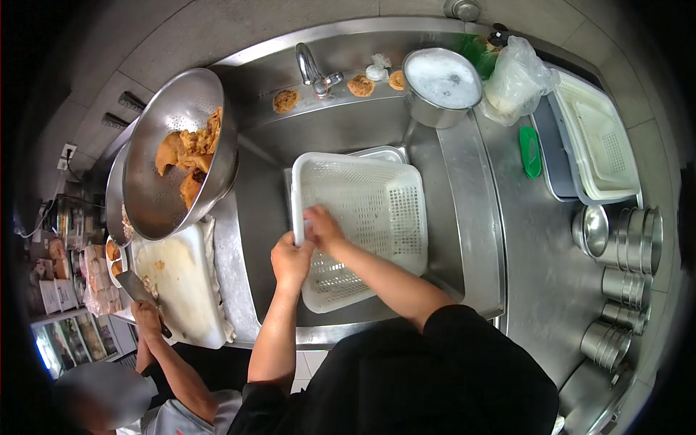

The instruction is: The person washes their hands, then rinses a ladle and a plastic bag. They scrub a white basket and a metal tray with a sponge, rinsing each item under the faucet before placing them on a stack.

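A white perforated plastic basket (pixel 362 170) sits tilted in the steel sink (pixel 264 217), with the corner of a metal pan showing behind it. My left hand (pixel 292 259) grips the basket's left rim, its fingers wrapped over the edge. Just inside that same rim is my right hand (pixel 323 228), fingers bent against the inner wall and slightly blurred; whether it holds something small is hidden. Above the sink stands the faucet (pixel 308 69), with round brown scrubbers (pixel 360 85) along the ledge. A steel pot (pixel 442 80) of foamy water rests at the sink's back right corner.
At left, a large steel colander (pixel 156 116) holds orange-brown food pieces. Below it a co-worker holds a cleaver (pixel 138 286) over a white cutting board (pixel 196 290). On the right counter are a green object (pixel 531 152), a plastic bag (pixel 516 80), stacked trays (pixel 598 138) and steel containers (pixel 631 239).
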